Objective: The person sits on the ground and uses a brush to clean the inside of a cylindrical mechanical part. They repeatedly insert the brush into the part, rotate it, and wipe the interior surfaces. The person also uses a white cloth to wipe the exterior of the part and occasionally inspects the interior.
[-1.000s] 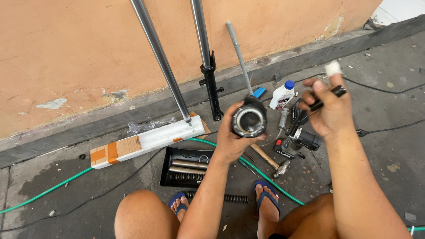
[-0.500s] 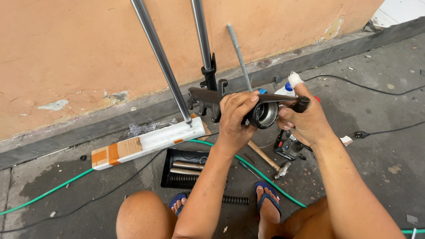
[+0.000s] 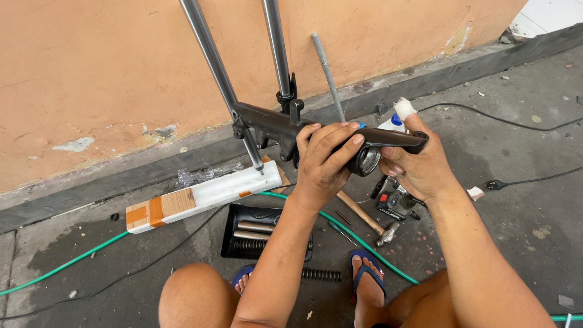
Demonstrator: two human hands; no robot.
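Both hands hold a dark metal fork yoke (image 3: 273, 124) at mid-frame, a flat bracket with clamp bosses and a round bearing seat at its underside; the left hand (image 3: 325, 161) is wrapped around its middle from above, fingers closed over the top edge; the right hand (image 3: 416, 167) grips its right end, a bandaged finger (image 3: 404, 109) raised above it. The step in hand looks like fitting or checking the yoke against the two fork tubes (image 3: 209, 51) that lean on the wall in the upper part of the frame; the next move probably calls for lining its bores up squarely with the tubes, with a firm hold on both ends.

The ground is rough grey concrete (image 3: 516, 200), stained; an orange plastered wall (image 3: 91, 73) fills the upper left; a green hose (image 3: 67, 264) crosses the lower left; a black tray of springs and tubes (image 3: 252, 234) sits at lower centre, a hammer (image 3: 367, 218) just right of it; a white and orange block (image 3: 200, 194) lies at the wall's foot.
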